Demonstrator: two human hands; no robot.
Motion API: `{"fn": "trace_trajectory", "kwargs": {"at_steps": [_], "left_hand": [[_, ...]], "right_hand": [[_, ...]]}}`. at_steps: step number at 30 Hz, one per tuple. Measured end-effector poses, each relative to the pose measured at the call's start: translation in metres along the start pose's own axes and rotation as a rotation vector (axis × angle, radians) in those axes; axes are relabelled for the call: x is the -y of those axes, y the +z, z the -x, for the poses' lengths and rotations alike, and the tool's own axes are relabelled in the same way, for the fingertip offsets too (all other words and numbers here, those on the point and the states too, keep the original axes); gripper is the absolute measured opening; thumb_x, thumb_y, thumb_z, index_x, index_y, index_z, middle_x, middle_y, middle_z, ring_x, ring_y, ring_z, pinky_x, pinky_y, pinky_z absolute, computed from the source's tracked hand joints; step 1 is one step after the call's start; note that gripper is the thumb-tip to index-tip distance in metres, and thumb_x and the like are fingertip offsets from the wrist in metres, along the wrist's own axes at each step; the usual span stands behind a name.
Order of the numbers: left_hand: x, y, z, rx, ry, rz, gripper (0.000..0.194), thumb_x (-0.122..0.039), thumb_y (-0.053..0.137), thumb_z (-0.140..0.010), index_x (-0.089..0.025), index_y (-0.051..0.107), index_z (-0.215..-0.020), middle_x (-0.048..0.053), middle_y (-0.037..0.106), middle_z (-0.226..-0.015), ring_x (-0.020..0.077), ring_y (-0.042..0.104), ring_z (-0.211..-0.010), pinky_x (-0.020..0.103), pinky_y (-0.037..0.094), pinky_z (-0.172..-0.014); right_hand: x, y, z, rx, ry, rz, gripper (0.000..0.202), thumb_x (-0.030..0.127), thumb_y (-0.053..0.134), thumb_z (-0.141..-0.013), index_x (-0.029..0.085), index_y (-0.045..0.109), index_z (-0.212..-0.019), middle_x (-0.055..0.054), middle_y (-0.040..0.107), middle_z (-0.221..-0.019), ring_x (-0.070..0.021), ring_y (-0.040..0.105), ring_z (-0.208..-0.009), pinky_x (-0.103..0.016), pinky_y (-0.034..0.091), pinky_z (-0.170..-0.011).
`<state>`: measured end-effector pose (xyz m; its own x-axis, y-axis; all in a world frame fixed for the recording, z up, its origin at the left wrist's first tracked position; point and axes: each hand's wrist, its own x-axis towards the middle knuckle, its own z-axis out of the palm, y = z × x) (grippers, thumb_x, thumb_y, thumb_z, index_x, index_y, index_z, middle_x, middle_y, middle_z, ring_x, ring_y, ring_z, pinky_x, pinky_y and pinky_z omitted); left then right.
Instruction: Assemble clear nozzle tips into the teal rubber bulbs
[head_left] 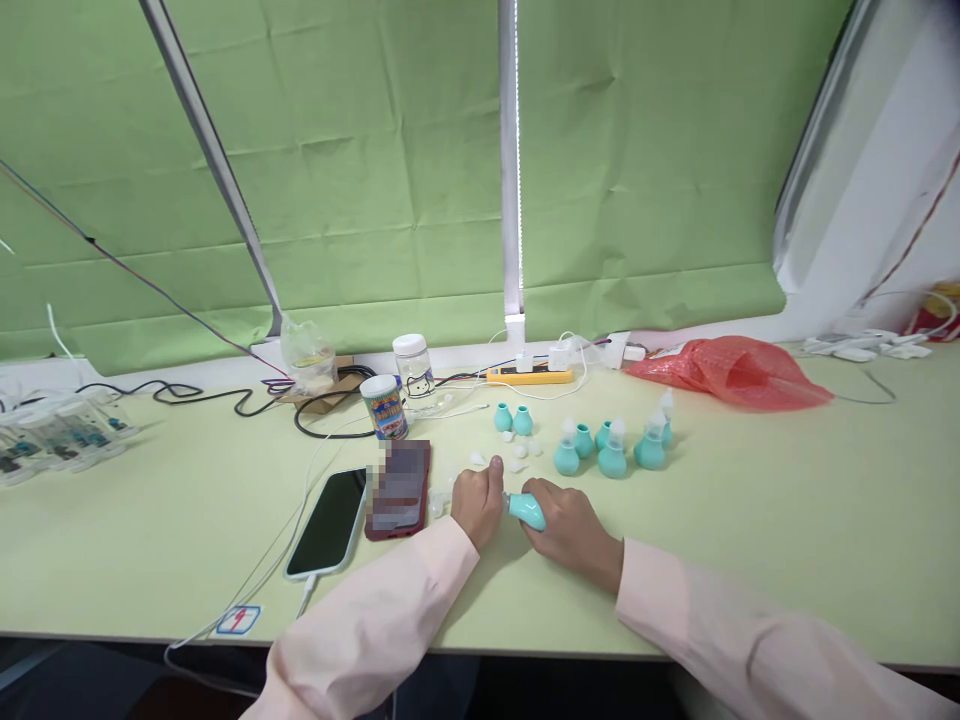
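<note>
My right hand [568, 530] is closed around a teal rubber bulb [526, 511], which lies on its side with its neck toward the left. At that neck my left hand [478, 503] is closed with the thumb up, gripping a translucent tip [506, 502] mostly hidden by the fingers. Loose clear tips [517, 466] are scattered just beyond the left hand, and others lie by its wrist. Two bare teal bulbs [513, 419] stand behind them. To the right is a group of several teal bulbs [612, 460], some topped with clear tips.
Left of my hands lie a red-cased phone [400, 490] and a white-edged phone [328, 525] with a cable. Behind stand a printed can [385, 408] and a clear jar [414, 366]. A yellow power strip [529, 376] and red plastic bag [735, 373] are along the back.
</note>
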<state>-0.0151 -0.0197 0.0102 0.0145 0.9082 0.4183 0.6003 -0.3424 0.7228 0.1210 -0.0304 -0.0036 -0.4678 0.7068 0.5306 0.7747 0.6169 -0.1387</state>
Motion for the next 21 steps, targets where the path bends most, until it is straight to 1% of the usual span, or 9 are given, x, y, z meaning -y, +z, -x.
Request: {"fn": "trace_trajectory", "kwargs": {"at_steps": [3, 5, 7, 10, 13, 15, 17, 19, 21], "left_hand": [[0.002, -0.001, -0.001, 0.007, 0.030, -0.047, 0.053, -0.044, 0.021, -0.078, -0.016, 0.047, -0.042, 0.001, 0.041, -0.036, 0.0113, 0.042, -0.042, 0.024, 0.028, -0.050], [0.003, -0.001, -0.002, 0.043, 0.033, -0.037, 0.054, -0.044, 0.019, -0.078, -0.015, 0.047, -0.043, 0.001, 0.040, -0.037, 0.0106, 0.040, -0.041, 0.023, 0.028, -0.050], [0.005, -0.001, -0.004, 0.085, 0.037, 0.000, 0.052, -0.043, 0.017, -0.079, -0.015, 0.047, -0.047, -0.001, 0.040, -0.040, 0.0100, 0.039, -0.042, 0.022, 0.028, -0.049], [0.006, 0.000, -0.007, 0.160, 0.040, 0.066, 0.047, -0.044, 0.019, -0.078, -0.015, 0.048, -0.055, -0.003, 0.040, -0.043, 0.0092, 0.037, -0.044, 0.021, 0.028, -0.047], [0.008, 0.002, -0.010, 0.211, -0.002, 0.064, 0.048, -0.046, 0.022, -0.076, -0.014, 0.044, -0.047, -0.003, 0.036, -0.040, 0.0085, 0.035, -0.042, 0.021, 0.026, -0.045], [0.009, 0.002, -0.011, 0.182, -0.046, 0.016, 0.050, -0.045, 0.022, -0.076, -0.015, 0.038, -0.039, -0.003, 0.031, -0.036, 0.0080, 0.031, -0.039, 0.022, 0.023, -0.044], [0.011, 0.002, -0.011, 0.122, -0.063, -0.030, 0.050, -0.043, 0.023, -0.076, -0.016, 0.033, -0.035, -0.004, 0.025, -0.033, 0.0075, 0.026, -0.036, 0.023, 0.019, -0.043], [0.012, 0.003, -0.010, 0.074, -0.053, -0.044, 0.049, -0.041, 0.026, -0.076, -0.017, 0.033, -0.034, -0.004, 0.023, -0.032, 0.0077, 0.025, -0.035, 0.024, 0.017, -0.043], [0.015, 0.004, -0.009, 0.055, -0.035, -0.021, 0.047, -0.040, 0.028, -0.075, -0.017, 0.038, -0.036, -0.003, 0.026, -0.031, 0.0086, 0.028, -0.034, 0.025, 0.017, -0.043]], "right_hand": [[0.002, -0.003, -0.001, 0.027, 0.016, 0.063, 0.014, 0.016, 0.041, -0.066, 0.015, 0.047, -0.078, -0.004, 0.055, -0.068, -0.0139, 0.050, -0.056, -0.022, 0.022, -0.043], [0.001, -0.005, -0.002, 0.046, 0.037, 0.085, 0.013, 0.016, 0.041, -0.066, 0.015, 0.047, -0.078, -0.004, 0.055, -0.067, -0.0137, 0.049, -0.055, -0.022, 0.020, -0.043], [-0.003, -0.007, -0.003, 0.058, 0.069, 0.093, 0.012, 0.017, 0.041, -0.067, 0.016, 0.046, -0.078, -0.003, 0.055, -0.066, -0.0138, 0.049, -0.054, -0.022, 0.019, -0.042], [-0.010, -0.008, -0.004, 0.064, 0.101, 0.069, 0.009, 0.019, 0.040, -0.069, 0.016, 0.045, -0.076, -0.003, 0.056, -0.066, -0.0140, 0.050, -0.056, -0.022, 0.021, -0.044], [-0.013, -0.006, -0.004, 0.068, 0.078, 0.015, 0.009, 0.020, 0.041, -0.068, 0.016, 0.045, -0.075, -0.003, 0.056, -0.067, -0.0140, 0.051, -0.059, -0.022, 0.024, -0.046], [-0.011, -0.005, -0.003, 0.067, 0.057, -0.013, 0.010, 0.019, 0.041, -0.068, 0.016, 0.045, -0.076, -0.003, 0.056, -0.068, -0.0140, 0.051, -0.060, -0.022, 0.025, -0.047], [-0.008, -0.004, -0.002, 0.062, 0.042, -0.027, 0.011, 0.019, 0.041, -0.067, 0.016, 0.045, -0.076, -0.003, 0.056, -0.069, -0.0142, 0.051, -0.060, -0.022, 0.026, -0.048], [-0.004, -0.004, -0.001, 0.057, 0.035, -0.026, 0.012, 0.020, 0.040, -0.067, 0.016, 0.046, -0.076, -0.004, 0.056, -0.068, -0.0143, 0.051, -0.059, -0.022, 0.025, -0.047], [-0.003, -0.004, 0.000, 0.055, 0.030, -0.007, 0.013, 0.020, 0.040, -0.067, 0.015, 0.046, -0.077, -0.004, 0.056, -0.068, -0.0144, 0.050, -0.058, -0.022, 0.024, -0.046]]}}
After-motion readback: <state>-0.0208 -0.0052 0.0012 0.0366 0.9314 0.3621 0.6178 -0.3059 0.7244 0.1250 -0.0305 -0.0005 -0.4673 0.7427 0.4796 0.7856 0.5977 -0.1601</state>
